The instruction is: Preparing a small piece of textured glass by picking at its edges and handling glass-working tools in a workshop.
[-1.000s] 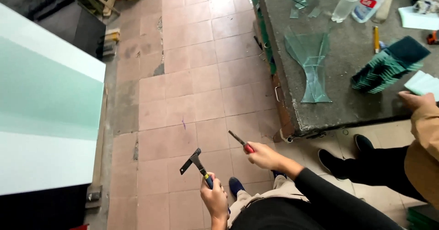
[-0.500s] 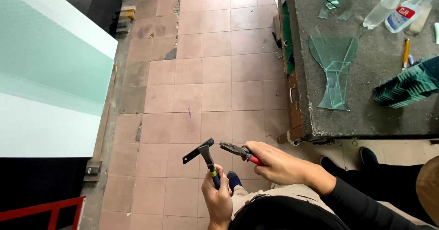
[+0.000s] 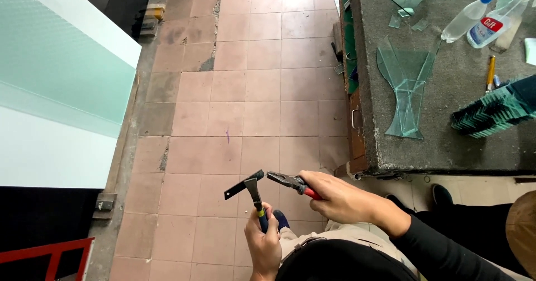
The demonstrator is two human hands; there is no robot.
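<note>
Closing in since a moment back, my right hand gripped red-handled pliers, their long axis aimed left, nose just beside the hammer head that my left hand clenched upright.

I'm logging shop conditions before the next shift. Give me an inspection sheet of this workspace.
Surface: grey felt-topped bench, worn at its edge; tiled floor, cracked in places.
Job's things: small hammer in left hand; red-handled pliers in right hand, jaw tips near the hammer head.
Clutter: cut glass pieces, stacked glass strips, two plastic bottles, yellow-handled tool.
Grippers: both hands closed on tools.
Cables: nothing seen.
Surroundings: large frosted glass sheets at left; another person's shoe.
</note>
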